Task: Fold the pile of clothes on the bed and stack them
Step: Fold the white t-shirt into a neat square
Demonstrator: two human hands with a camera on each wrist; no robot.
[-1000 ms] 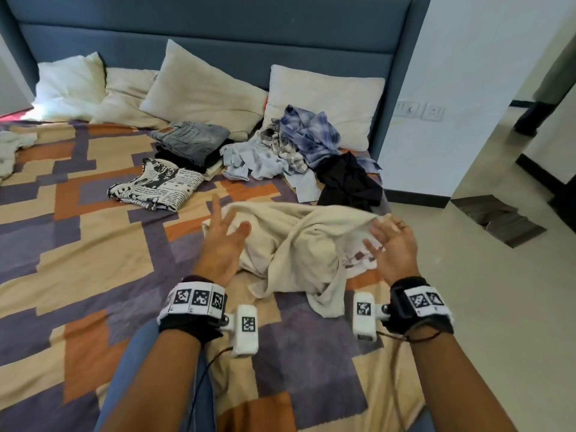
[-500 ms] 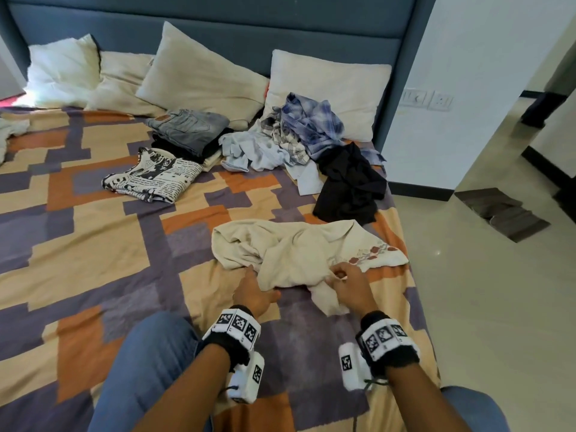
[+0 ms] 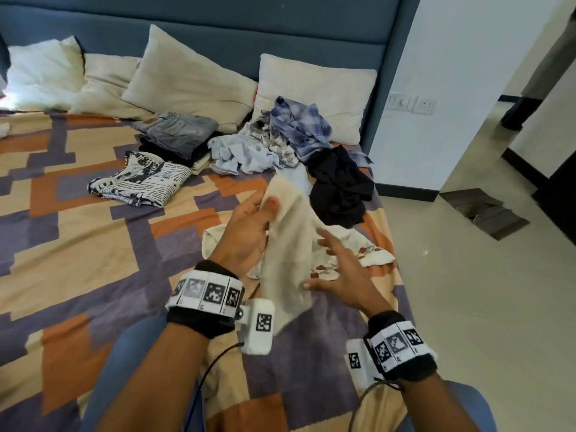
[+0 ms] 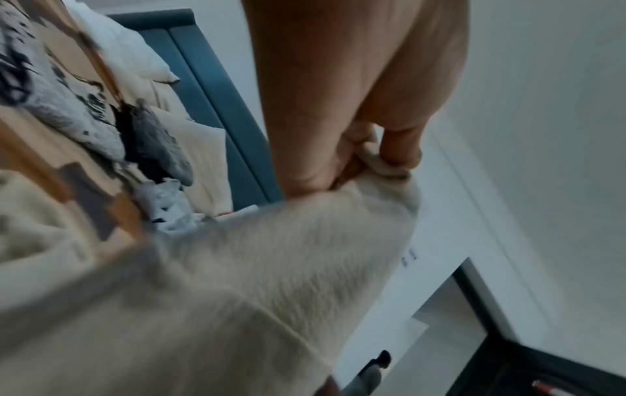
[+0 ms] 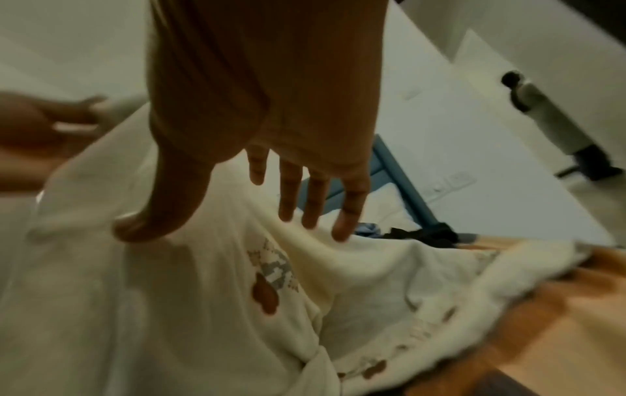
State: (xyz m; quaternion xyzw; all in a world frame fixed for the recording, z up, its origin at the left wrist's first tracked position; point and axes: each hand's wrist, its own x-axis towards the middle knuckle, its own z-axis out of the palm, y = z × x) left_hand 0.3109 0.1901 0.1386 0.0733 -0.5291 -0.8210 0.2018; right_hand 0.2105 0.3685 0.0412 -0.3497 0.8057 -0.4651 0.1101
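Cream knit garment (image 3: 293, 244) hangs limp from the pinching left hand (image 3: 249, 226), its rest on the bedspread (image 3: 93, 244); right hand (image 3: 339, 275) spread beside it. Soft, light: grab an edge.

One head view, two wrist views, all meeting on the cream garment

The head camera looks forward and down over the bed (image 3: 78, 251) at both grips; each wrist camera looks close along its palm, the left grip (image 4: 359, 160) pinching the cream garment (image 3: 290, 244), the right grip (image 5: 271, 150) spread just above it.
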